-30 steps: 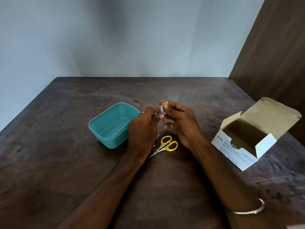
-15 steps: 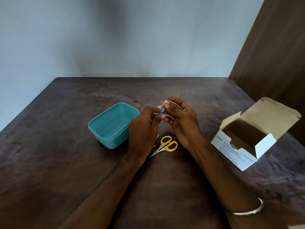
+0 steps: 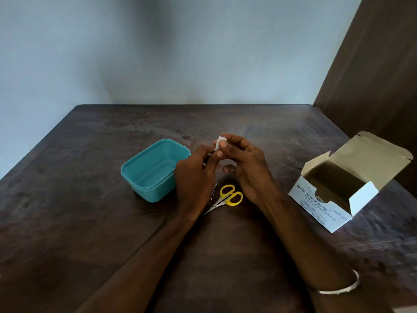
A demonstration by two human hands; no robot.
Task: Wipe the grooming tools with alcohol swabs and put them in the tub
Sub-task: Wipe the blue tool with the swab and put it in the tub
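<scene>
Right hand (image 3: 246,163) — raised above the table (image 3: 90,222) at mid-scene, thumb and forefinger pinching a small white alcohol swab (image 3: 219,142) at its far, upper tip.

Left hand (image 3: 194,175) — just left of the right, fingertips meeting it at the swab. The fingers were curled and seemed to pinch something thin and dark, perhaps the torn sachet; what it was could not be made out.

Yellow-handled scissors (image 3: 228,197) — flat on the table directly beneath and a little nearer than the two hands. The long axis ran on a diagonal, the loops far and to the right, the blades pointing near and to the left under the left wrist. The loops lay below the right palm, so the right hand looked the nearer to the handles, the left to the blades.

Second metal tool (image 3: 214,190) — slim, likely a nail clipper, just left of the scissor loops and mostly hidden by the left hand.

Teal tub (image 3: 155,170) — open, nothing seen inside, standing left of the hands and just beside the left knuckles; a short carry leftward from either tool.

Swab box (image 3: 334,195) — white carton with its flaps open, well apart to the right.

Judgement: the swab appeared ready and no tool yet wiped — the coming reach should go straight down toward the scissors.
</scene>
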